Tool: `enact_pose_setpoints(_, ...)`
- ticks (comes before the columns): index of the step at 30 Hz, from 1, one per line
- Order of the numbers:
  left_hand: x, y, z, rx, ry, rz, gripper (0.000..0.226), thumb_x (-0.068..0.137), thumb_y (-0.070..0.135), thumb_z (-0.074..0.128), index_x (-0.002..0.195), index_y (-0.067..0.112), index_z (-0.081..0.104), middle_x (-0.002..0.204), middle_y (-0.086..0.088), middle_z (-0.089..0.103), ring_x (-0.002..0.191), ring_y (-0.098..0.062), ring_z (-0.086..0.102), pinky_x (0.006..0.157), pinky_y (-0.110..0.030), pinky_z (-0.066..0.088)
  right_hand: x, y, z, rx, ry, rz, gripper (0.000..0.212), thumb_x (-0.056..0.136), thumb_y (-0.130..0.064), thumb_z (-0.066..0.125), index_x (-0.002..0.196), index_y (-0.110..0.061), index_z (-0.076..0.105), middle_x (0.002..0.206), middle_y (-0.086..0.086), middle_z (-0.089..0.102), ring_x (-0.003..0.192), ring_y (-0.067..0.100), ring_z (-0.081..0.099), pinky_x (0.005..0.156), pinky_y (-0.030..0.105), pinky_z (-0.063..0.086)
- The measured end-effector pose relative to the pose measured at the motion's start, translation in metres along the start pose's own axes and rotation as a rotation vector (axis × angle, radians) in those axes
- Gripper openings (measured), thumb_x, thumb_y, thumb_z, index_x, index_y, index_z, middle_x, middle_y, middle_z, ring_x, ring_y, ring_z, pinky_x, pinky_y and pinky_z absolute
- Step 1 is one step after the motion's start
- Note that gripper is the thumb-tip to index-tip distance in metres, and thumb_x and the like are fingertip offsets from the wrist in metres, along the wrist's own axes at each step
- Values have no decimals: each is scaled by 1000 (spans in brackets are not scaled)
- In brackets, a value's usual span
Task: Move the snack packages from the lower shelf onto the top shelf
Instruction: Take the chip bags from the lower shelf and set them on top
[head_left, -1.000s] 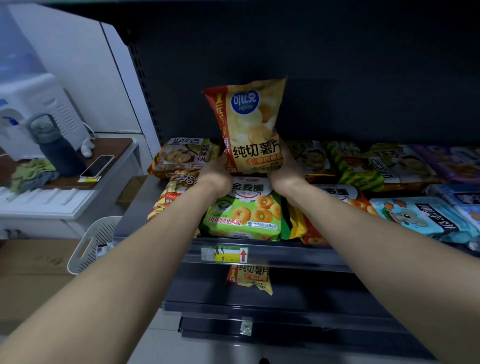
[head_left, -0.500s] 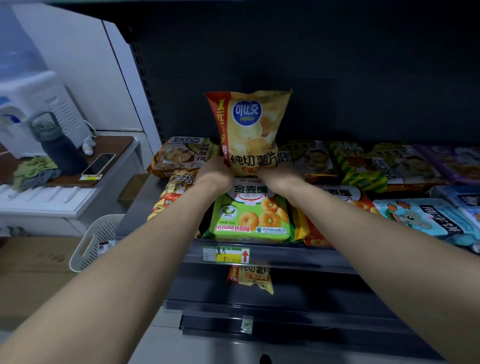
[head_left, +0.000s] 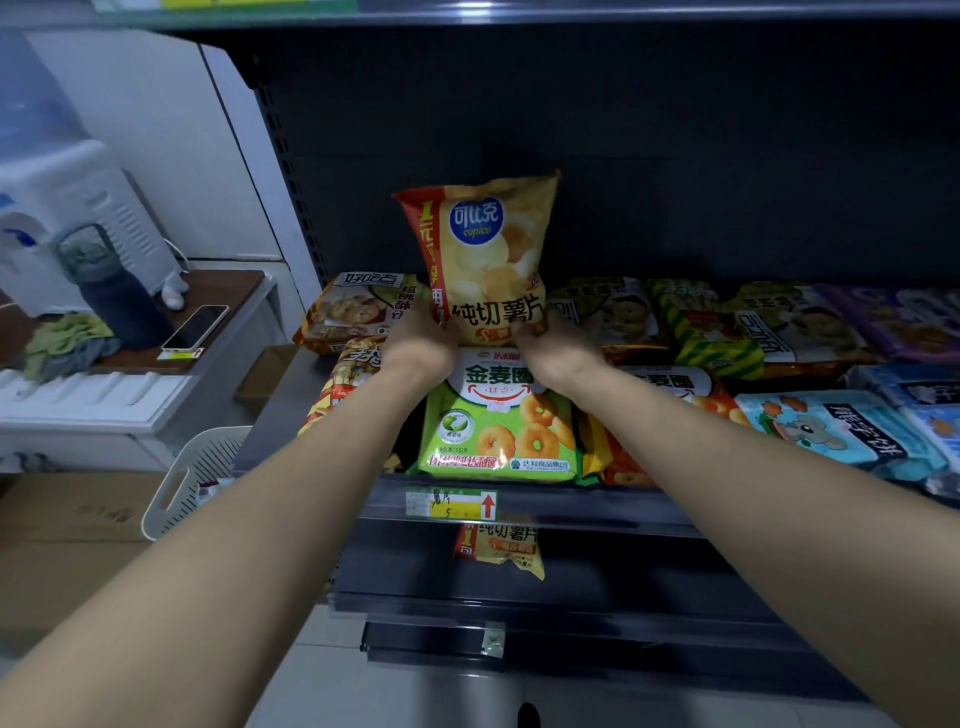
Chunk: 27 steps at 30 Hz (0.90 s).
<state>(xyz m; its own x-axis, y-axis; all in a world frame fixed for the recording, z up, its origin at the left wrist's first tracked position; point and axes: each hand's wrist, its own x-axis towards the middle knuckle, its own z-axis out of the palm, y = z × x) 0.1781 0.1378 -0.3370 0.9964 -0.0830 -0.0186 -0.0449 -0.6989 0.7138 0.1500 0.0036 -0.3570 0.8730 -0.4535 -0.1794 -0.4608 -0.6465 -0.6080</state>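
Chip bag stands upright, its bottom corners gripped by the left hand and the right hand, just behind a green snack pack lying on the shelf.

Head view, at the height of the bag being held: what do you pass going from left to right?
Dark bottle → phone → brown cookie package → yellow chip bag → green-and-yellow striped package → purple package.

"copico" on chip bag; "5" on price tag.
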Motion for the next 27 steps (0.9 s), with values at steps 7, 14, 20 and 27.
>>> enact_pose_setpoints(7,-2,-1,-4,-11,77,-26,37,95,26,48,118,-2,47,115,-21,59,106,-38,57,74,-36,41,-11,0,-3,-10,48,35,57,95,-42,40,138,-7,29,134,20,49,120,39,50,101,50,41)
enact_pose_setpoints(14,-14,-3,-7,19,23,51,24,91,9,47,110,1,58,108,-20,65,100,-38,61,68,-31,42,-18,1,0,-1,-30,32,45,92,-29,46,132,-10,40,133,18,49,122,39,47,104,49,38)
enact_pose_setpoints(20,-19,-5,-13,95,-44,56,33,91,8,47,122,4,56,117,-16,63,102,-32,60,70,-27,41,-31,-1,-10,5,-40,16,43,90,-19,48,132,-9,41,134,17,49,123,37,47,102,40,43)
enact_pose_setpoints(27,-43,3,-22,3,-55,-2,23,90,7,51,105,-2,65,104,-16,66,94,-32,61,76,-32,48,-63,-1,-33,65,-32,-43,33,92,-12,46,124,-7,50,127,16,56,115,35,52,95,36,47)
